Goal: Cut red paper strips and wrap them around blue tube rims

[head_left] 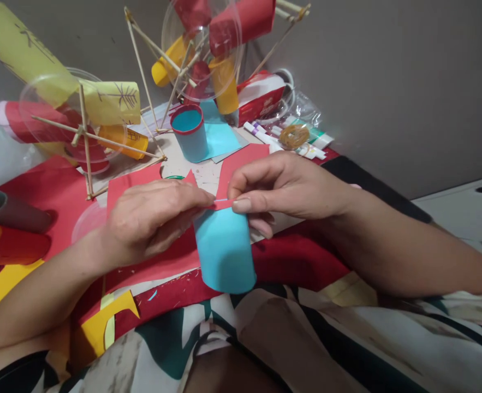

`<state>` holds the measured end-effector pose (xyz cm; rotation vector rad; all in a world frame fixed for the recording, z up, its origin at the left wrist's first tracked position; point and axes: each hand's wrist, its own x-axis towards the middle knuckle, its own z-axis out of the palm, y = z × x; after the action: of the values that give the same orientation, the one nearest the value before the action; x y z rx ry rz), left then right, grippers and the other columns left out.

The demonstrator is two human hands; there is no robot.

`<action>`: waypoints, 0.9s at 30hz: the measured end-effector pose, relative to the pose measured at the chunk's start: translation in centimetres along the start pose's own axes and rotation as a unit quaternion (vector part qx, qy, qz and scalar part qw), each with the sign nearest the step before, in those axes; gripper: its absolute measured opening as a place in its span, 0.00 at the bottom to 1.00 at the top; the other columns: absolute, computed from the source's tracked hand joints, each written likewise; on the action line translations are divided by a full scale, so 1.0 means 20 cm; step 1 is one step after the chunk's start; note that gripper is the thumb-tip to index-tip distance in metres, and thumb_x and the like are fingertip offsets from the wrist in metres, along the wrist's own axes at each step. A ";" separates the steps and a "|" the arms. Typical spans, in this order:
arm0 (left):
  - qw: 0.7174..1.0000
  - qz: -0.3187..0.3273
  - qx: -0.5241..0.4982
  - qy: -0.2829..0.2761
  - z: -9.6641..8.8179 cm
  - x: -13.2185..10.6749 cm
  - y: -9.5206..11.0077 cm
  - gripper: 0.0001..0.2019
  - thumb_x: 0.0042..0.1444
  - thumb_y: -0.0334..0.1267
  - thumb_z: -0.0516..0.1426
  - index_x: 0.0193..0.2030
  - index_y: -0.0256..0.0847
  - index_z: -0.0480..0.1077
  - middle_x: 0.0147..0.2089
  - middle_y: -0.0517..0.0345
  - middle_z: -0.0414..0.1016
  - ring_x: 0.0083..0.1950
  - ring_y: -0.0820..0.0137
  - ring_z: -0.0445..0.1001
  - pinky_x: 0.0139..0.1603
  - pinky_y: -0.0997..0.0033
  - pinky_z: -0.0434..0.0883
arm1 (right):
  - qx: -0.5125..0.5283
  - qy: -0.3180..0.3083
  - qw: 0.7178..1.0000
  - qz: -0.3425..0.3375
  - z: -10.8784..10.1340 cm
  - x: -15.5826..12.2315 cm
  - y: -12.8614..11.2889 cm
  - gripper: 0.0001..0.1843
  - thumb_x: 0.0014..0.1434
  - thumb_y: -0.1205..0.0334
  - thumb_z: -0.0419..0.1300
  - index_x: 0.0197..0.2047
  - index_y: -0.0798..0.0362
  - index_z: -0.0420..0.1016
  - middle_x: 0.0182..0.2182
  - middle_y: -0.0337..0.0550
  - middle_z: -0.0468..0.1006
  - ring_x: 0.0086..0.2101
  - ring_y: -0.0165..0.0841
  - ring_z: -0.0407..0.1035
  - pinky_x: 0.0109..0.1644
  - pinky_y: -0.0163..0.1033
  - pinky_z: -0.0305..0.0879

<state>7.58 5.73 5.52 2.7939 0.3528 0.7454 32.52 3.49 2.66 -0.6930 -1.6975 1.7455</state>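
Observation:
A light-blue paper tube (225,251) is held near my lap, its rim pointing away from me. Along that rim runs a narrow red paper strip (221,204). My right hand (273,188) pinches the strip against the rim between thumb and fingers. From the other side, my left hand (154,215) grips the tube at its upper left edge, fingertips on the strip; its thumb is hidden. Beyond my hands stands a similar blue paper cup (189,134) with a red rim. Red paper (241,164) lies just behind my hands.
Two stick-frame wheels with clear plastic discs (202,49) and coloured paper tubes stand at the back and left. Markers (261,136), rubber bands (293,136) and a red tissue pack (261,95) lie at back right. Yellow paper scraps (109,322) and tubes (15,243) are at left.

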 end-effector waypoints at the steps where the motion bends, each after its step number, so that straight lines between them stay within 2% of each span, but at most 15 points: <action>1: 1.000 0.001 -0.017 0.008 0.00 0.00 0.01 0.07 0.67 0.31 0.56 0.49 0.42 0.72 0.44 0.52 0.84 0.44 0.70 0.83 0.44 0.73 0.79 | 0.013 -0.008 1.000 0.008 0.00 0.00 0.00 0.13 0.65 0.58 0.64 0.34 0.57 0.70 0.16 0.32 0.73 0.16 0.22 0.66 0.20 0.26 0.59; 4: 0.996 -0.019 -0.077 0.035 0.00 -0.01 0.02 0.07 0.64 0.29 0.59 0.48 0.40 0.73 0.43 0.53 0.83 0.44 0.71 0.82 0.43 0.76 0.78 | 0.038 -0.030 0.998 0.040 0.00 0.02 0.01 0.14 0.63 0.56 0.65 0.34 0.57 0.69 0.15 0.32 0.73 0.14 0.20 0.62 0.18 0.26 0.54; 6: 0.990 -0.056 -0.122 0.035 0.00 -0.01 0.02 0.06 0.63 0.28 0.60 0.45 0.39 0.74 0.41 0.55 0.83 0.43 0.71 0.82 0.42 0.77 0.78 | 0.037 -0.041 0.996 0.070 0.01 0.02 0.00 0.14 0.62 0.55 0.66 0.34 0.56 0.70 0.15 0.31 0.73 0.14 0.20 0.61 0.18 0.26 0.53; 9: 0.975 -0.110 -0.196 -0.002 -0.01 -0.02 0.01 0.05 0.62 0.30 0.61 0.44 0.41 0.76 0.38 0.56 0.83 0.39 0.72 0.82 0.38 0.78 0.78 | 0.019 -0.051 0.994 0.092 0.01 0.02 -0.01 0.12 0.61 0.56 0.66 0.33 0.56 0.70 0.13 0.29 0.70 0.14 0.20 0.63 0.19 0.25 0.53; 12: 0.956 -0.136 -0.255 -0.051 -0.01 -0.03 -0.01 0.08 0.59 0.30 0.64 0.45 0.42 0.77 0.40 0.56 0.84 0.38 0.71 0.82 0.38 0.77 0.78 | 0.016 -0.068 0.994 0.087 0.01 0.02 -0.01 0.12 0.61 0.56 0.65 0.34 0.56 0.71 0.13 0.27 0.69 0.14 0.20 0.62 0.19 0.26 0.54; 17: 0.952 -0.156 -0.260 -0.048 0.01 -0.04 -0.04 0.05 0.58 0.29 0.63 0.40 0.40 0.79 0.35 0.56 0.84 0.34 0.71 0.82 0.34 0.76 0.78 | 0.030 -0.074 0.993 0.086 0.01 0.02 0.01 0.16 0.61 0.53 0.67 0.34 0.57 0.70 0.15 0.30 0.72 0.15 0.20 0.62 0.19 0.26 0.54; 22: 0.938 -0.194 -0.286 0.001 0.03 -0.03 -0.04 0.03 0.57 0.31 0.64 0.37 0.43 0.79 0.36 0.57 0.85 0.34 0.70 0.82 0.32 0.75 0.77 | 0.043 -0.061 0.994 0.081 0.01 0.01 0.01 0.17 0.61 0.52 0.67 0.34 0.57 0.69 0.17 0.31 0.73 0.17 0.20 0.65 0.21 0.25 0.57; 27: 0.940 -0.196 -0.278 -0.006 0.05 -0.03 -0.03 0.03 0.57 0.30 0.64 0.35 0.41 0.78 0.35 0.56 0.84 0.33 0.71 0.81 0.31 0.77 0.76 | 0.037 -0.069 0.993 0.085 0.00 0.01 0.02 0.17 0.62 0.52 0.66 0.36 0.57 0.69 0.18 0.31 0.73 0.18 0.20 0.66 0.22 0.25 0.59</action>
<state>7.39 5.95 4.28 2.1089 0.5712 0.6124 32.35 3.60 2.34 -0.7160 -1.6970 2.0062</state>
